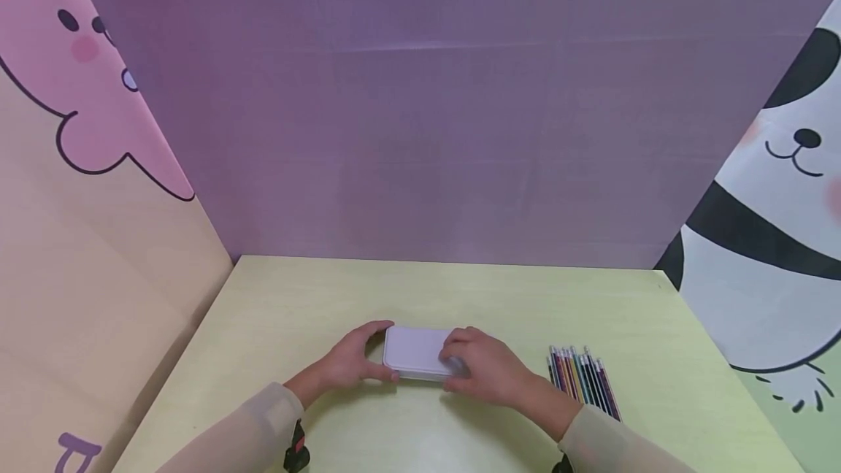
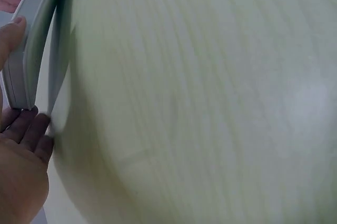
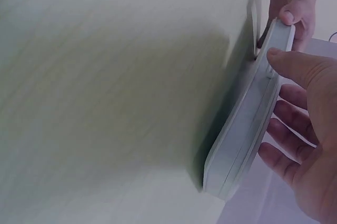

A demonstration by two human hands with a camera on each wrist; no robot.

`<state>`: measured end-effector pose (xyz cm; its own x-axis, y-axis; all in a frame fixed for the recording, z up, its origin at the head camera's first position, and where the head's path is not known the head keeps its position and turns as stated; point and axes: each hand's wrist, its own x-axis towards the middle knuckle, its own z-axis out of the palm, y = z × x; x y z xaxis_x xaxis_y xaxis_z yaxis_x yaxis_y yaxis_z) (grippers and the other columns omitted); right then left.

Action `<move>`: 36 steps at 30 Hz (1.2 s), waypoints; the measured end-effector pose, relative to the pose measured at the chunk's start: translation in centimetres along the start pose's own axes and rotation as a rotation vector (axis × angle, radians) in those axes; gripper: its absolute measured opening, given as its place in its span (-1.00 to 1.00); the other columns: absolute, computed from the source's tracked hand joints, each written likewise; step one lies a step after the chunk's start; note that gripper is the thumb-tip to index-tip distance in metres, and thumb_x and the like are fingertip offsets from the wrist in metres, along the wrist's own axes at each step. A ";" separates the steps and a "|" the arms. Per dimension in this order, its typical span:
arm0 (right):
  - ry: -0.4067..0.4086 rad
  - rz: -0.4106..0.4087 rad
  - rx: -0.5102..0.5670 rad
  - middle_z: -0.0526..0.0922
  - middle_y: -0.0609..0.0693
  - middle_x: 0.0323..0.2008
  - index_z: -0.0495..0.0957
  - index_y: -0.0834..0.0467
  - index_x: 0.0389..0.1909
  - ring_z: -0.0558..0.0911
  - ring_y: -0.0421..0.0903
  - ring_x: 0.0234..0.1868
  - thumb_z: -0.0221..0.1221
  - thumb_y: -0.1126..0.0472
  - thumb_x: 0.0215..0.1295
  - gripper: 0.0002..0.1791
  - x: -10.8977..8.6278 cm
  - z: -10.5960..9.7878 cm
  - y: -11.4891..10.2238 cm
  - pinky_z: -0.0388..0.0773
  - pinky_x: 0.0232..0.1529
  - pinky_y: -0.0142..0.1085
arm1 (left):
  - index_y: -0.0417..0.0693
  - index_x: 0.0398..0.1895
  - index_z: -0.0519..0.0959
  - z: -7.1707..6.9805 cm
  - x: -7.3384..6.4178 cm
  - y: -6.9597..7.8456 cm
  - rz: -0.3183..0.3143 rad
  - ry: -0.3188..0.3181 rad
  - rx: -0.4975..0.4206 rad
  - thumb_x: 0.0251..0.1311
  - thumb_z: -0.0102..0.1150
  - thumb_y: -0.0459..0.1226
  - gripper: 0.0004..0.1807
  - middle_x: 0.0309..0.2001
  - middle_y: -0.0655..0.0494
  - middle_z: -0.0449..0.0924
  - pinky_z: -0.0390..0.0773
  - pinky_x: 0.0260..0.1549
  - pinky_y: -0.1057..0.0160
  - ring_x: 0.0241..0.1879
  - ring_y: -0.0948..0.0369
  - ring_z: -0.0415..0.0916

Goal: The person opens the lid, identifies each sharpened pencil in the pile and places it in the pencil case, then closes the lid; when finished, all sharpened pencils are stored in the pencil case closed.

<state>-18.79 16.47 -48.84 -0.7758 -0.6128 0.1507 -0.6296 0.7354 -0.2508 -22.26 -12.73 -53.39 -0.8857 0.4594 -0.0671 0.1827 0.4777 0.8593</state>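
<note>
A flat white pencil case [image 1: 414,349] with rounded corners lies lengthwise across the table, its lid down. My left hand [image 1: 346,362] grips its left end, thumb on the near side and fingers round the far corner. Over the right half bends my right hand [image 1: 489,365], fingers on the lid. In the right wrist view, the thumb [image 3: 295,66] presses on the near side at a small clasp [image 3: 270,71], and a seam runs along that side. The left wrist view shows the case's end [image 2: 21,84] between the left thumb and fingers.
Several pencils [image 1: 581,382] in different colours lie side by side to the right, partly behind my right sleeve [image 1: 611,444]. Behind the pale wooden table [image 1: 368,290] stands a purple wall [image 1: 434,152]; panels with cartoon animals flank both sides.
</note>
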 end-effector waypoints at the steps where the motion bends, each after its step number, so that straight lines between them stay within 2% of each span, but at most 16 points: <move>1: 0.006 -0.005 -0.006 0.65 -0.18 -0.02 0.73 -0.01 -0.10 0.58 -0.16 0.05 0.46 -0.05 0.13 -0.65 0.0 0.0 0.0 0.63 0.02 -0.22 | -0.16 0.50 0.30 -0.1 0.0 0.1 0.001 -0.003 -0.005 -0.07 0.66 -0.10 0.05 0.28 -0.01 0.52 0.36 0.37 -0.12 0.30 0.00 0.42; 5: 0.024 -0.021 -0.034 0.64 -0.19 -0.06 0.73 -0.02 -0.11 0.59 -0.17 0.02 0.44 -0.01 0.14 -0.69 0.2 -0.2 0.1 0.65 -0.04 -0.24 | -0.27 0.51 0.26 -0.3 0.1 0.5 -0.005 -0.019 -0.068 0.01 0.61 -0.17 0.02 0.15 -0.02 0.58 0.49 0.27 -0.07 0.15 0.05 0.51; 10: 0.051 -0.053 -0.081 0.68 -0.18 -0.09 0.73 -0.03 -0.12 0.62 -0.19 -0.06 0.44 0.01 0.13 -0.70 0.5 -0.5 0.3 0.66 -0.14 -0.25 | -0.33 0.52 0.22 -0.4 -0.1 0.9 -0.029 -0.031 -0.163 0.09 0.56 -0.20 -0.01 0.28 -0.13 0.54 0.47 0.31 -0.10 0.28 -0.06 0.50; 15: 0.064 -0.075 -0.121 0.69 -0.18 -0.15 0.73 -0.03 -0.16 0.63 -0.22 -0.15 0.40 0.02 0.15 -0.76 0.8 -1.0 0.3 0.65 -0.18 -0.28 | -0.29 0.50 0.27 -0.4 -0.2 0.9 -0.048 -0.020 -0.194 0.16 0.51 -0.14 -0.08 0.31 -0.13 0.52 0.48 0.31 -0.05 0.31 -0.06 0.48; 22: 0.103 -0.137 -0.186 0.68 -0.21 -0.27 0.73 -0.04 -0.25 0.61 -0.26 -0.31 0.36 0.05 0.11 -0.82 1.1 -1.2 0.0 0.63 -0.29 -0.31 | -0.29 0.47 0.30 -0.1 -0.2 0.6 -0.060 -0.010 -0.190 0.19 0.49 -0.10 -0.12 0.30 -0.15 0.52 0.51 0.28 -0.05 0.28 -0.06 0.50; 26: 0.134 -0.205 -0.235 0.67 -0.22 -0.35 0.70 -0.04 -0.34 0.56 -0.27 -0.42 0.35 0.10 0.02 -0.86 1.4 -1.0 0.1 0.59 -0.39 -0.33 | -0.30 0.45 0.32 0.1 -0.1 0.5 -0.069 0.004 -0.185 0.17 0.50 -0.14 -0.14 0.26 -0.13 0.54 0.52 0.25 -0.04 0.22 -0.02 0.52; 36: 0.188 -0.375 -0.326 0.69 -0.20 -0.41 0.65 -0.02 -0.44 0.62 -0.26 -0.48 0.39 0.11 -0.03 -0.87 1.8 -0.9 1.0 0.57 -0.51 -0.37 | -0.32 0.43 0.34 0.0 0.2 0.4 -0.060 -0.009 -0.162 0.14 0.52 -0.17 -0.15 0.21 -0.12 0.56 0.50 0.25 -0.06 0.19 0.00 0.52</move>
<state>-20.82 16.33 -47.99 -0.4707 -0.8103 0.3491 -0.8226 0.5461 0.1586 -22.35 -12.46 -53.09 -0.8890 0.4406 -0.1249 0.0575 0.3779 0.9240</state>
